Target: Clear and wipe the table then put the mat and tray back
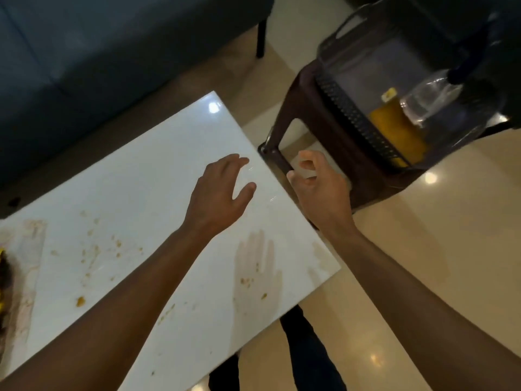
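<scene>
The white table (158, 170) carries yellow-brown crumbs (80, 301) and smeared stains, with a wet handprint (258, 266) near its right corner. My left hand (220, 193) hovers over the table's far right part, fingers relaxed and spread, holding nothing. Just past the table's right edge, my right hand (318, 187) has loosely curled fingers with nothing in them. A dark tray (352, 117) sits on a brown plastic stool (296, 108) to the right. It holds a yellow cloth (394, 128) and a clear bottle (428, 100).
A dark blue sofa (84, 66) runs along the far side of the table, one black leg (260, 38) on the beige tiled floor. Something dark and yellow (2, 272) lies at the table's left edge, cut off by the frame. My legs (304, 348) show below the table's near corner.
</scene>
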